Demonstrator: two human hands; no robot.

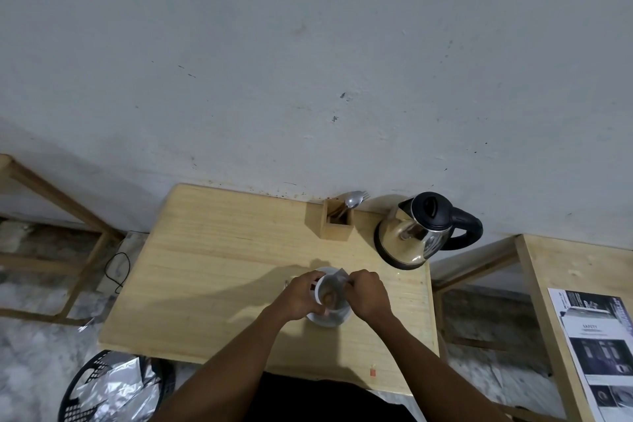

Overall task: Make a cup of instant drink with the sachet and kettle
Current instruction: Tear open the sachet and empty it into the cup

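A white cup (329, 295) stands on a white saucer (337, 318) near the middle of the wooden table (219, 271). Brown powder lies at the cup's bottom. My left hand (300, 296) grips the cup's left side. My right hand (368, 293) holds a small sachet (341, 276) tilted over the cup's far rim. A steel kettle (416, 236) with a black lid and handle stands at the table's back right corner, apart from both hands.
A wooden holder (336, 223) with a spoon and fork stands at the back edge beside the kettle. A black basket with foil (109, 387) sits on the floor at the lower left. Another table with a printed sheet (596, 346) is at the right.
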